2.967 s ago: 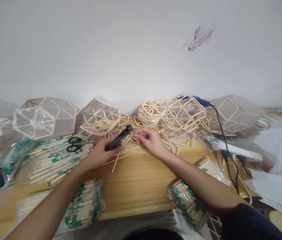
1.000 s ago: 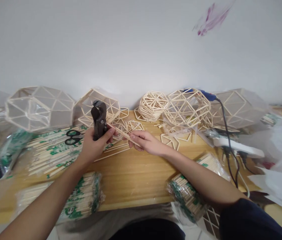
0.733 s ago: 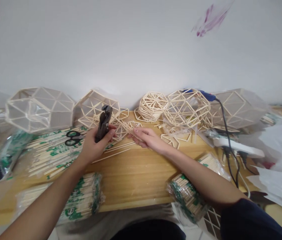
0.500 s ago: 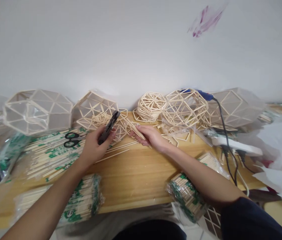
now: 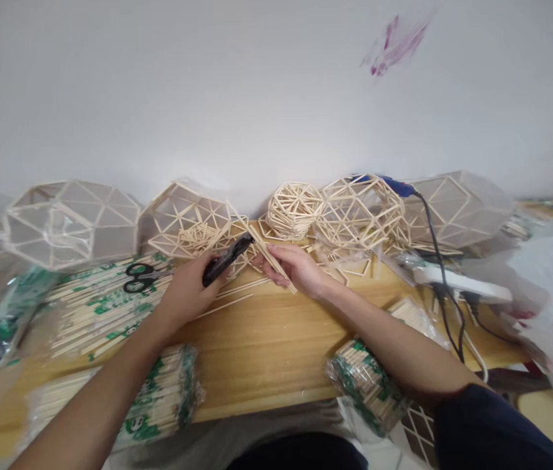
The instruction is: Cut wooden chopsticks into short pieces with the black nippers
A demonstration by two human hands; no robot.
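My left hand (image 5: pixel 190 287) is wrapped round a long black hand tool (image 5: pixel 227 260) that looks like a cutter; its exact kind is unclear. The tool's tip points up and right, close to the upper ends of some thin wooden chopsticks (image 5: pixel 283 273). Those chopsticks lie slanted in my right hand (image 5: pixel 300 269), fingers closed round them. Just behind both hands are stick frameworks, one of them a half-open dome (image 5: pixel 185 212) with short cut sticks (image 5: pixel 200 236) inside. A few loose chopsticks (image 5: pixel 230 302) rest on the table beside my left hand.
Wrapped chopsticks (image 5: pixel 104 303) with black scissors (image 5: pixel 140 277) on them lie left. Bagged bundles stand at front left (image 5: pixel 168 391) and front right (image 5: pixel 367 378). Along the wall are a stick ball (image 5: pixel 296 210), a covered polyhedron (image 5: pixel 73 222) and a blue corded tool (image 5: pixel 398 187). A power strip (image 5: pixel 462 284) lies right.
My left hand has tilted the black tool down and to the right, bringing its tip to the chopsticks' upper ends. My right hand stays nearly in place, still holding them.
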